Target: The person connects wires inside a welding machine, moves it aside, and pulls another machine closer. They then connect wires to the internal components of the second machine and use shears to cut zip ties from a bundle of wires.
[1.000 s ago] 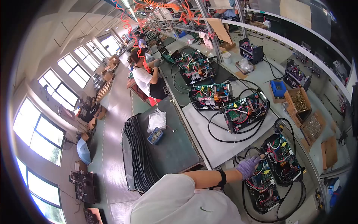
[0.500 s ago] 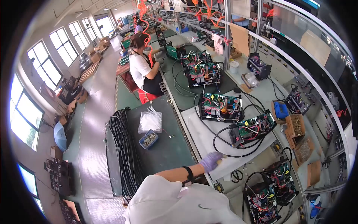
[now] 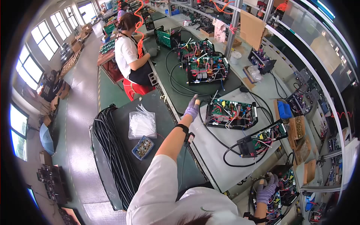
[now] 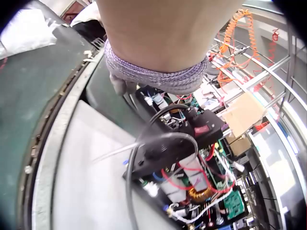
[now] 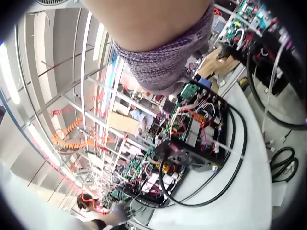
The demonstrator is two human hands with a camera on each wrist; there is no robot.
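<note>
The person's right hand (image 3: 267,190), fingers loosely spread, lies over two wired circuit units (image 3: 289,184) at lower right, their long axes running roughly away from the body; contact cannot be told. Beyond, a cabled unit (image 3: 264,139) slants up rightward on a white sheet (image 3: 210,157). Farther, the left hand (image 3: 192,109), fingers extended forward, hangs beside an open chassis (image 3: 233,113) lying lengthwise left to right.

Free rm on white sheet (image 3: 210,154) at L, blk cable (image 3: 240,166) obstructs R.
</note>
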